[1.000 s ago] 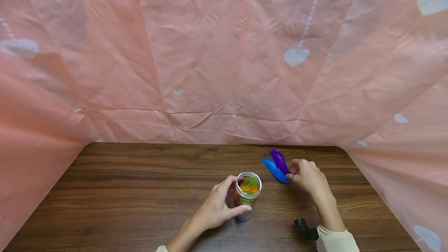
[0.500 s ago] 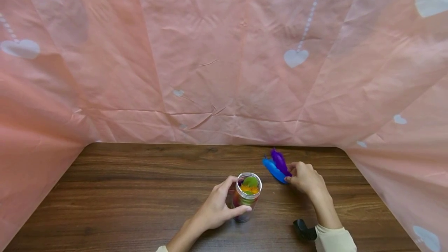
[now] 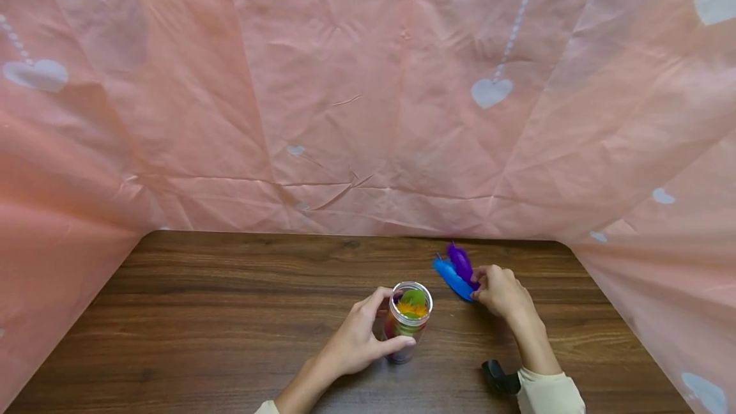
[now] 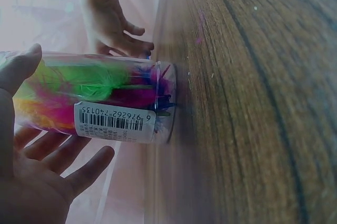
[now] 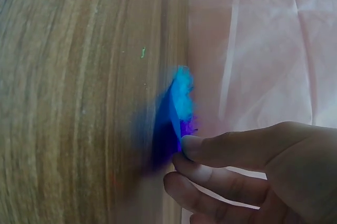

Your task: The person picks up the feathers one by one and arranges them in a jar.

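Note:
A clear open-topped jar (image 3: 407,331) stands upright on the table. Colourful feathers (image 4: 79,87) in green, orange and pink fill it, and a barcode label (image 4: 115,121) shows low on its side. My left hand (image 3: 363,340) holds the jar, thumb on the near side and fingers behind. To the right of the jar, a blue feather (image 3: 451,278) and a purple feather (image 3: 459,263) lie side by side. The thumb and fingertips of my right hand (image 3: 506,292) pinch their near ends. The fingertips hide the exact spot of the pinch.
A black curved object (image 3: 499,377) is at the right cuff, above the brown wooden table (image 3: 218,318). Pink cloth (image 3: 356,94) with white hearts hangs behind and at both sides. A tiny green scrap (image 5: 142,52) lies on the wood.
My right hand has shifted slightly left and closer over the near ends of the feathers. The feathers, the jar and my left hand stay about where they were.

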{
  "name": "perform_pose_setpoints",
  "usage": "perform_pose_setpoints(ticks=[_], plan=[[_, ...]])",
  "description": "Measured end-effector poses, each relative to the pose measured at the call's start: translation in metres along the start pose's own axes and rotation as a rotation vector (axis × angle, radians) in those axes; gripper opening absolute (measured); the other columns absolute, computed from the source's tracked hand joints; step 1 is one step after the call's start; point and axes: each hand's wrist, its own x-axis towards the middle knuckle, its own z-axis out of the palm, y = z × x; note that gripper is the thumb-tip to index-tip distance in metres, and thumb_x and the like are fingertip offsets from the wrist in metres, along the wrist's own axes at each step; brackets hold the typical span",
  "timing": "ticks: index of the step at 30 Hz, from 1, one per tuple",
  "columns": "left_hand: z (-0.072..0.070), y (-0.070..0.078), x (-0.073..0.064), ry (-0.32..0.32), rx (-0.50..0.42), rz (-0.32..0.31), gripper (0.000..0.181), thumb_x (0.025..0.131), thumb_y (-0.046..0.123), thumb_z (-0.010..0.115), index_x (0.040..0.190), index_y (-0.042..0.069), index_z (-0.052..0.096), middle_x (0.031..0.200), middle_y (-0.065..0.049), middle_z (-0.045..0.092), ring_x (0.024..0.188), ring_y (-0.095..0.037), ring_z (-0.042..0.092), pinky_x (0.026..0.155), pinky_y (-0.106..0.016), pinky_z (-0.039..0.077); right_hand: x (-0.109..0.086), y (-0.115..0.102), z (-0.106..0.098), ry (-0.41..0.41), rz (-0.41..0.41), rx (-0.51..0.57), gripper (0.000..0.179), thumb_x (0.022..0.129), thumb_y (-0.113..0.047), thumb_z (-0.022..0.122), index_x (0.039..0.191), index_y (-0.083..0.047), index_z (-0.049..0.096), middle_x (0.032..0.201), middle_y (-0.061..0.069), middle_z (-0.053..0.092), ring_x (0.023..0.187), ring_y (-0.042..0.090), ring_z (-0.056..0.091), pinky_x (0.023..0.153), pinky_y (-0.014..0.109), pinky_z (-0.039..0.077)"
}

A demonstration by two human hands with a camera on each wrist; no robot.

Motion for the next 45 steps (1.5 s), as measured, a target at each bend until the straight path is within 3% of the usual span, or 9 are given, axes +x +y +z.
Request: perform_pose_setpoints(ticks=[8, 15, 21, 31, 40, 45], plan=[[0.000, 0.000, 0.002, -0.002, 0.006, 0.000, 0.056, 0.088, 0.020, 0.086, 0.131, 0.007, 0.053, 0.123, -0.005, 0.068, 0.110, -0.019, 0.067, 0.098, -0.032, 0.058, -0.002, 0.002, -0.005, 0.045, -0.024, 0.040, 0.014, 0.083, -0.002, 0.073, 0.097, -0.003, 0.072, 0.079, 0.001, 0.072, 0.072, 0.018, 0.064, 0.063, 0.045, 0.053], [-0.001, 0.001, 0.001, 0.006, 0.028, -0.006, 0.056, 0.087, 0.021, 0.087, 0.130, 0.008, 0.054, 0.121, -0.004, 0.069, 0.107, -0.017, 0.068, 0.096, -0.031, 0.058, -0.001, 0.010, -0.009, 0.107, -0.085, 0.110, 0.014, 0.079, 0.003, 0.071, 0.093, 0.002, 0.072, 0.073, 0.002, 0.068, 0.067, 0.016, 0.060, 0.062, 0.035, 0.051], [0.000, 0.001, 0.000, 0.012, 0.030, -0.008, 0.056, 0.087, 0.021, 0.087, 0.131, 0.008, 0.054, 0.121, -0.005, 0.069, 0.107, -0.016, 0.068, 0.096, -0.031, 0.058, -0.003, 0.011, -0.015, 0.185, -0.081, 0.123, 0.007, 0.080, 0.003, 0.070, 0.085, 0.000, 0.074, 0.070, 0.002, 0.069, 0.068, 0.016, 0.059, 0.066, 0.036, 0.050], [0.002, 0.000, -0.002, 0.017, 0.020, -0.001, 0.055, 0.087, 0.020, 0.087, 0.129, 0.008, 0.055, 0.120, -0.005, 0.070, 0.107, -0.017, 0.068, 0.096, -0.031, 0.058, -0.007, 0.007, -0.021, 0.243, -0.067, 0.157, 0.009, 0.088, -0.001, 0.069, 0.083, -0.003, 0.075, 0.073, 0.004, 0.069, 0.068, 0.016, 0.056, 0.059, 0.030, 0.045], [0.002, 0.001, -0.003, 0.016, 0.024, -0.014, 0.055, 0.087, 0.022, 0.087, 0.130, 0.009, 0.055, 0.120, -0.005, 0.070, 0.106, -0.017, 0.068, 0.096, -0.031, 0.058, -0.009, 0.010, -0.022, 0.296, -0.052, 0.226, 0.009, 0.093, -0.006, 0.071, 0.089, 0.000, 0.076, 0.081, 0.012, 0.075, 0.072, 0.018, 0.066, 0.062, 0.029, 0.051], [0.001, 0.001, -0.003, 0.016, 0.030, -0.018, 0.055, 0.088, 0.023, 0.086, 0.130, 0.009, 0.054, 0.121, -0.004, 0.070, 0.107, -0.015, 0.068, 0.095, -0.031, 0.058, -0.009, 0.010, -0.026, 0.350, -0.032, 0.268, 0.010, 0.093, -0.009, 0.076, 0.089, 0.001, 0.076, 0.082, 0.012, 0.077, 0.072, 0.010, 0.066, 0.063, 0.022, 0.048]])
